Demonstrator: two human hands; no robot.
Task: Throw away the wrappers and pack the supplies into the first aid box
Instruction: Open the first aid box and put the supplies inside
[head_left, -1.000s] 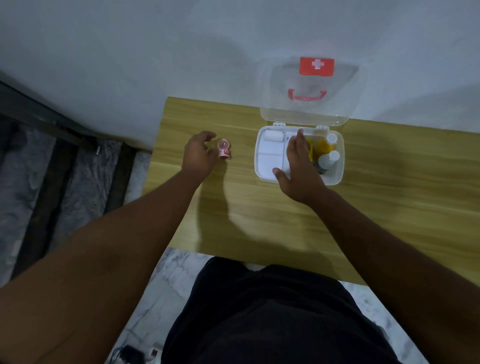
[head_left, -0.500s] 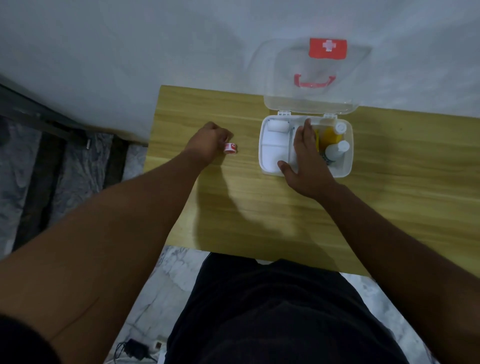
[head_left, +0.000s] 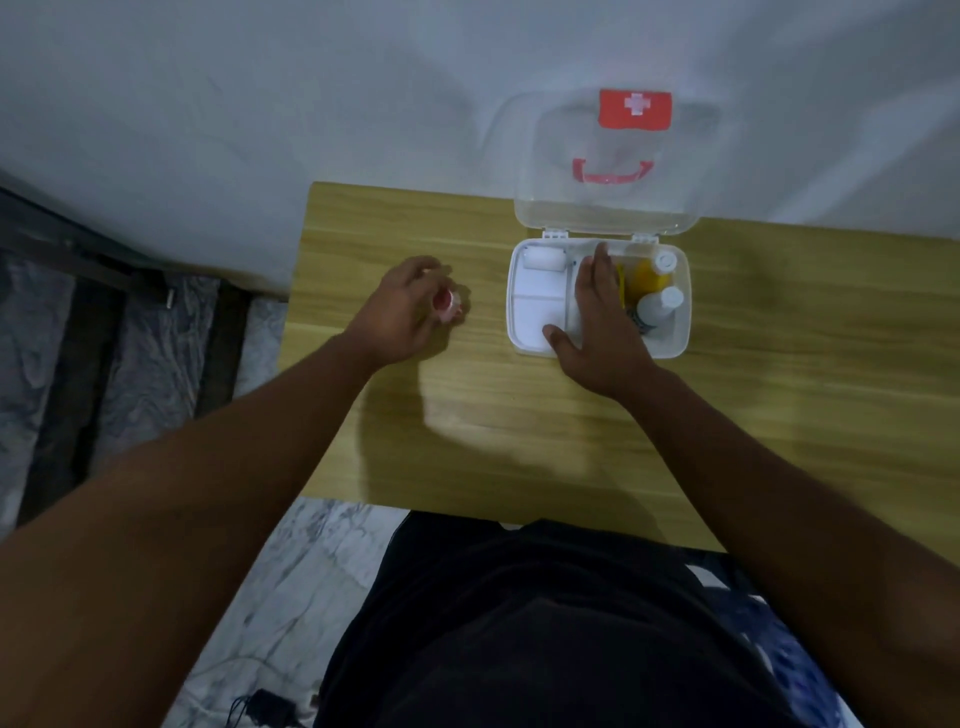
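A white first aid box (head_left: 680, 332) stands open on the wooden table (head_left: 519, 431), its clear lid (head_left: 618, 208) leaning back against the wall with a red cross label. Inside lie a white gauze roll (head_left: 543, 259), a yellow bottle (head_left: 647, 273) and a white-capped bottle (head_left: 658, 306). My right hand (head_left: 597, 332) rests flat on the box's middle, fingers spread over the tray divider, holding nothing. To the left of the box, my left hand (head_left: 400, 312) has its fingers closed around a small red-and-white tape roll (head_left: 449, 305), just above the table.
The table's left edge runs close to my left hand; beyond it are a marble floor (head_left: 291, 597) and a dark frame (head_left: 62, 332). A white wall rises right behind the table. A dark charger with cable (head_left: 265, 709) lies on the floor.
My left hand closed on the tape roll and has raised it slightly off the table. My right hand stayed on the box.
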